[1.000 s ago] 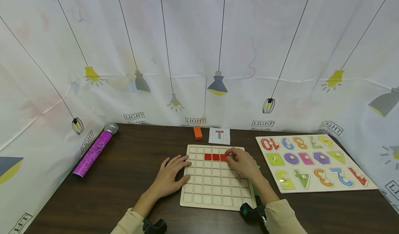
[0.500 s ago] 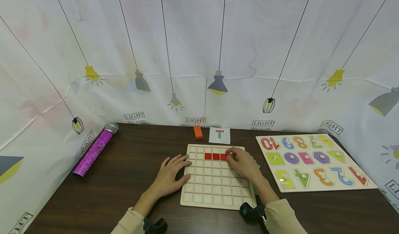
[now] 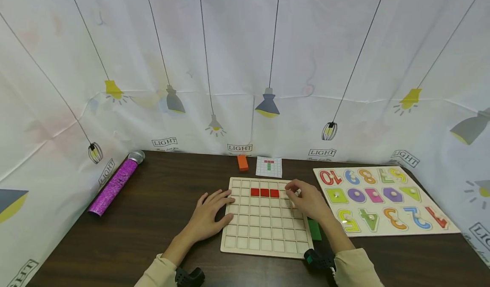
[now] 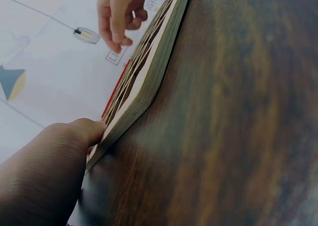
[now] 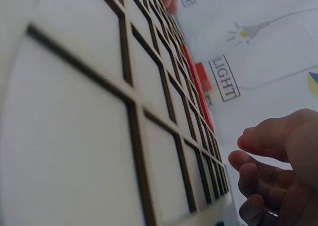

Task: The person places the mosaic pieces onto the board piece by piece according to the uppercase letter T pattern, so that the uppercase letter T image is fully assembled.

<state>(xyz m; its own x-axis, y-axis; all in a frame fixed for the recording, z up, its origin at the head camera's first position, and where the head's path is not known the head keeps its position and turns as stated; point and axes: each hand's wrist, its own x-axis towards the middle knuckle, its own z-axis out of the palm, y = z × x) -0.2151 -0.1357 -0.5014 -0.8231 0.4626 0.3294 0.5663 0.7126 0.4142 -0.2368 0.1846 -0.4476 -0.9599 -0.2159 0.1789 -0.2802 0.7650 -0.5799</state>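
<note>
A wooden grid board [image 3: 266, 234] lies in front of me. Three red squares [image 3: 264, 192] sit side by side in its second row from the back. My left hand [image 3: 208, 214] rests on the board's left edge, fingers spread; the left wrist view has its thumb [image 4: 82, 131] against the rim. My right hand [image 3: 308, 200] hovers above the board's right side, just right of the red squares. Its fingers [image 5: 268, 136] are loosely bent, with a gap between thumb and fingertips and nothing held. Beside the board's right edge lies a green block [image 3: 315, 229], partly hidden by the board and forearm.
Behind the board are an orange block [image 3: 243, 163] and a small card [image 3: 269, 167] printed with a red and green T. A number and shape puzzle board [image 3: 386, 200] lies at right. A purple glittery microphone [image 3: 116, 183] lies at left. A printed curtain [image 3: 237, 66] backs the table.
My right hand has let go of the rightmost red square and moved right, so that square and more of the green block show. My left hand has stayed in place.
</note>
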